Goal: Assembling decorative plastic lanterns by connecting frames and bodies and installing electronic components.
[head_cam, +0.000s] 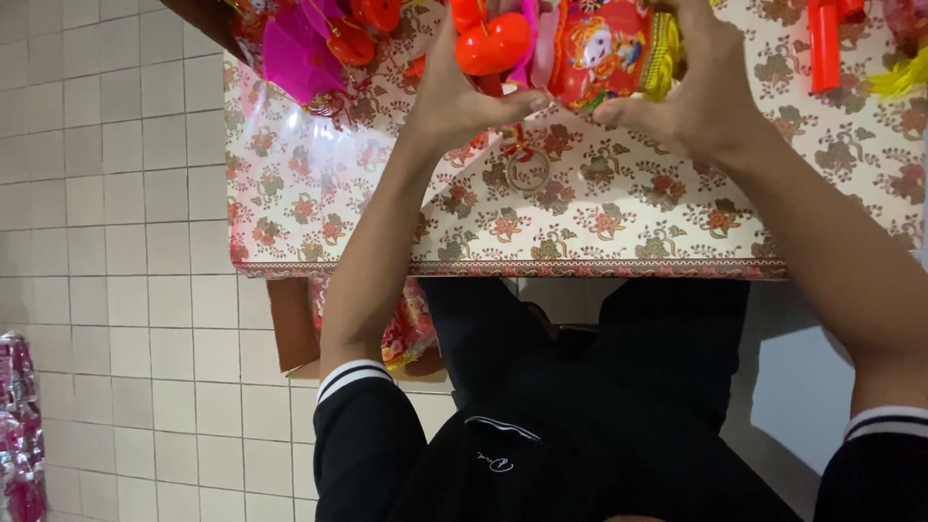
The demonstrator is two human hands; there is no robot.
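Note:
Both my hands are raised over the far part of a table with a floral cloth (pixel 619 217). My left hand (pixel 454 92) grips a glossy red plastic piece (pixel 493 43), with the thumb stretched to the right beneath it. My right hand (pixel 696 92) is closed on a red and yellow paper lantern ornament (pixel 604 48) with a cartoon figure on it. The two pieces touch between my hands. A small metal ring (pixel 529 172) lies on or hangs just over the cloth below them.
Pink fan-shaped pieces (pixel 295 53) and more red parts lie at the table's left. A red plastic stick (pixel 825 43) and a yellow tassel (pixel 904 77) are at the right. A cardboard box (pixel 290 324) with red packets stands under the table. Pink packets (pixel 19 425) sit on the tiled floor.

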